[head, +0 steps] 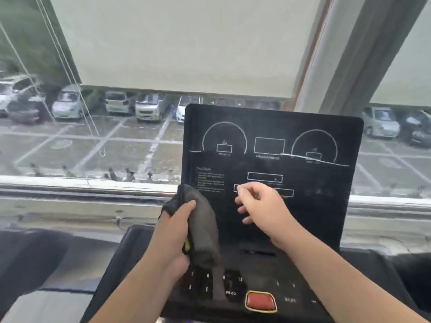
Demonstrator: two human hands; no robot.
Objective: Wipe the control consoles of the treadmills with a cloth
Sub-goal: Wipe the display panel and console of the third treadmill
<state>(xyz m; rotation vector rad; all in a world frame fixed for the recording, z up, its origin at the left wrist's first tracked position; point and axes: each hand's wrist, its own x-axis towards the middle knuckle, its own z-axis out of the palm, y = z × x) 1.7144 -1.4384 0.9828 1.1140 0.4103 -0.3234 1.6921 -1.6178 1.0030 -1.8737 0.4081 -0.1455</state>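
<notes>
Head view, treadmill console (326, 213) before a window (93, 145). The cloth (205, 227) – dark grey, bunched into a loose roll – is grasped by the left hand (173, 234), whose thumb lies across its near face while the fingers wrap round it from behind. The roll's long axis runs from upper left to lower right, its top reaching the lower left corner of the upright display panel (310, 127) and its lower end hanging just above the keypad (210, 285).

The right hand (263, 206) hovers just beside the cloth, on its right, with a clear gap between them; its fingers are loosely curled and grasp nothing that can be seen, though blur leaves it unclear whether their tips touch the panel.

The deciding relation: the unwiped panel face lies up and to the right of the cloth, and the left hand – already holding it – is the nearer agent. A judgement only: either the left hand sweeps rightward, or the cloth passes across to the right hand. The red button (260, 302) sits near the bottom edge.
</notes>
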